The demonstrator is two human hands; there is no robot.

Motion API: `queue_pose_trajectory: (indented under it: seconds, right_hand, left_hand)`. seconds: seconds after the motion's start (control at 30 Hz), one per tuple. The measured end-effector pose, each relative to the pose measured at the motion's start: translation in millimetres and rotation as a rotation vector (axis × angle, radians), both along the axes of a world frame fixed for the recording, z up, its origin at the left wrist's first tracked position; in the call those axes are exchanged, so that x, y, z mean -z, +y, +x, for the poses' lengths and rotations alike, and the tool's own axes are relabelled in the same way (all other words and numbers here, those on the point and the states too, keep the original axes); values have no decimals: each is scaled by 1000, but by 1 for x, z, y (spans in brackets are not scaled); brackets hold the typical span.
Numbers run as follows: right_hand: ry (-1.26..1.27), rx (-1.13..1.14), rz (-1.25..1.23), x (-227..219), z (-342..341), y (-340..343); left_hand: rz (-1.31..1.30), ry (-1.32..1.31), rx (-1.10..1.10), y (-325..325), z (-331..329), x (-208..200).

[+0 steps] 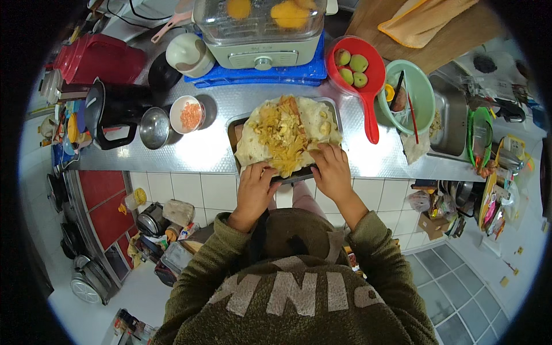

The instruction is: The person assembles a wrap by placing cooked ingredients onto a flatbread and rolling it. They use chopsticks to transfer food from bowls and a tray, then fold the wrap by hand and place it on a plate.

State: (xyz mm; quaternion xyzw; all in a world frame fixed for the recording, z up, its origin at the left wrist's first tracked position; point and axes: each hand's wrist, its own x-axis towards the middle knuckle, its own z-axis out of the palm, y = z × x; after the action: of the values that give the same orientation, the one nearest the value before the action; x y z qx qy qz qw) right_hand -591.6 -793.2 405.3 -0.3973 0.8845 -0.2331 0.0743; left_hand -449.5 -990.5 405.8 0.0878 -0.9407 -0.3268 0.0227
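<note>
A loaded flatbread (252,142) on a tray (232,133)
Left hand (254,187) and right hand (332,172) touch its near edge, yellow filling (280,137) heaped along the middle — to the left sit a white bowl (179,128) of pink bits (190,117) and a metal bowl (154,128), to the right a red pan (370,115) with green fruit (359,63) — a steamer (261,40) behind

We saw the top edge cut off the steamer (263,60) and the cloth (425,24). The flatbread (252,141) hid most of the tray (302,173) from us, and we could not identify the scraps (436,123) in the sink (453,127).
</note>
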Motion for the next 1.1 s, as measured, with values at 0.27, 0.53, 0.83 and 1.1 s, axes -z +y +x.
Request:
queue_pose_trajectory:
  seconds: [0.27, 0.53, 0.83, 1.1]
  right_hand:
    - [27, -92, 13, 14, -8, -1]
    - [38, -129, -46, 19, -15, -2]
    - [-83, -137, -47, 16, -20, 1]
    - [-3, -200, 87, 16, -3, -10]
  left_hand:
    - [-110, 18, -42, 3, -7, 15]
    - [-153, 44, -15, -1, -13, 22]
    - [-166, 107, 16, -8, -16, 23]
    - [-105, 45, -26, -4, -11, 26]
